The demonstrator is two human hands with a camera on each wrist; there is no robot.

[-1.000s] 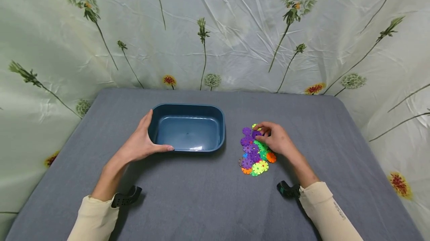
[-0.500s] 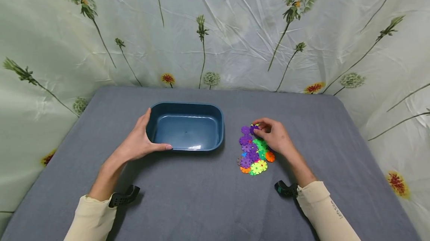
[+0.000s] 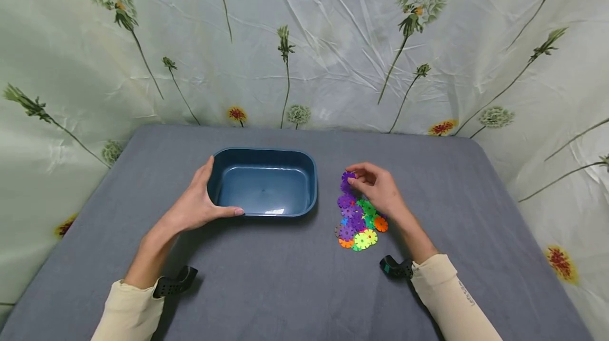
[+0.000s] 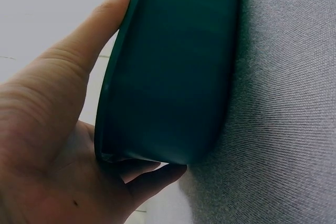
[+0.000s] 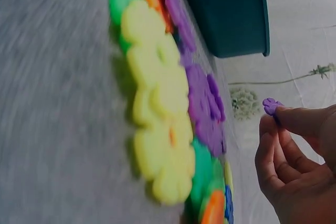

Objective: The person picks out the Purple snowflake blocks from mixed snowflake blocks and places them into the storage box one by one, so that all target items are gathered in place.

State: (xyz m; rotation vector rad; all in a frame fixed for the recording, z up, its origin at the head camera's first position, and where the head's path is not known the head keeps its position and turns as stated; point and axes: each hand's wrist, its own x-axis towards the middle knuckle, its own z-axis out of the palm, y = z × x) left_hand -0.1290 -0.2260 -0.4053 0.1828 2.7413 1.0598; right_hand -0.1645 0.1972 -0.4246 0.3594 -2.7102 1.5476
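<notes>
A blue rectangular plastic tub [image 3: 268,155] sits on the cloth-covered table, its inside bare. My left hand [image 3: 190,204] grips its left end, thumb along the near rim and fingers around the far left corner. The left wrist view shows the tub wall [image 4: 168,72] between thumb and fingers. Right of the tub lies a pile of notched, flower-shaped plastic discs [image 3: 353,222] in purple, green, yellow and orange. At the pile's far end my right hand [image 3: 382,189] pinches a purple disc [image 5: 271,105] between thumb and fingertips, raised off the pile in the right wrist view.
Grey cloth [image 3: 295,283] covers the table. A pale curtain [image 3: 333,66] printed with dandelions hangs behind and at both sides. Each wrist wears a black band [image 3: 176,282] below a cream sleeve. A strip of cloth separates the tub from the discs.
My right hand has moved left and slightly away from me, lifting a purple disc off the far end of the pile. My left hand keeps its grip on the tub.
</notes>
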